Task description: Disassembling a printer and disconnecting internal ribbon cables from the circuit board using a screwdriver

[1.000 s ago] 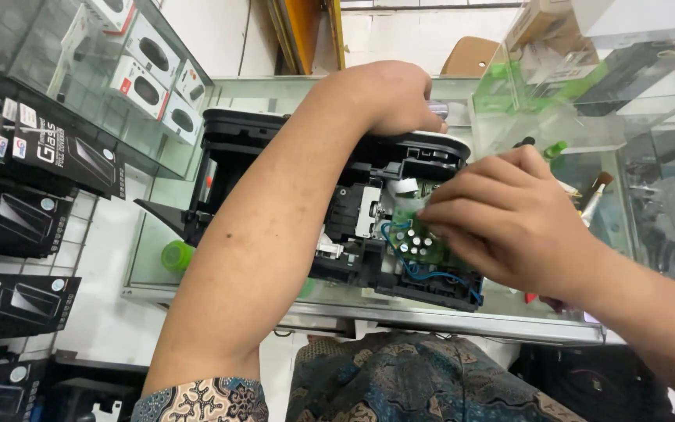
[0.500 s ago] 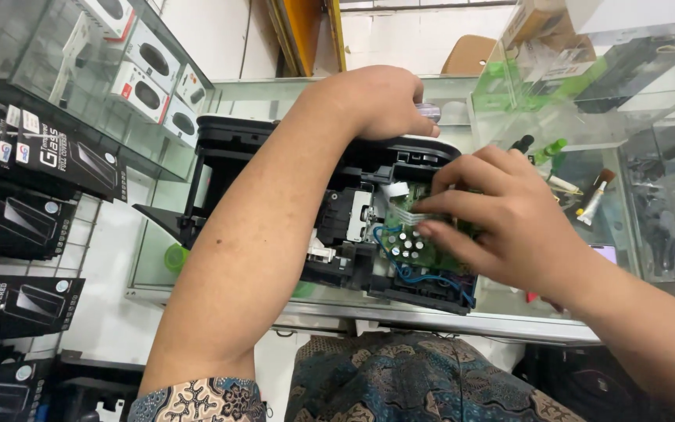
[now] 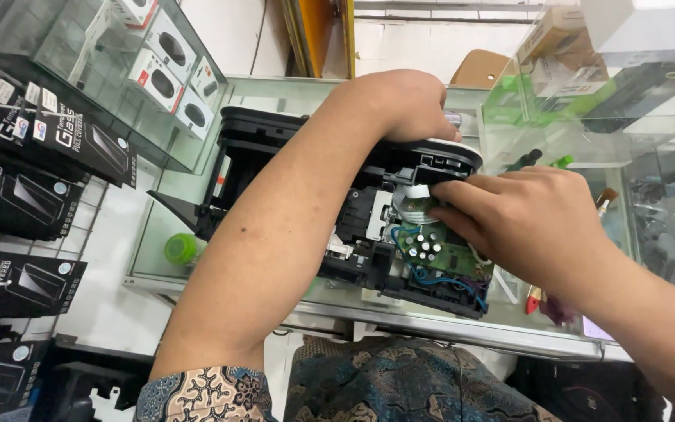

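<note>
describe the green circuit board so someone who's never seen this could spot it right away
Start at the opened black printer lying on the glass counter. At its near right corner, just below the right hand, sits the green circuit board. It is the only green flat panel inside the black casing, studded with silver-topped round capacitors and trailing blue wires.

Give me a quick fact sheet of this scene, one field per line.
Place: glass counter in a shop
Main thing: opened black printer, insides exposed
Left hand: rests on the printer's top far edge
Right hand: fingers at a white flat cable above the green circuit board
Wiring: blue wires by the board
Nearby: green cap on the counter, boxed goods at left
</note>
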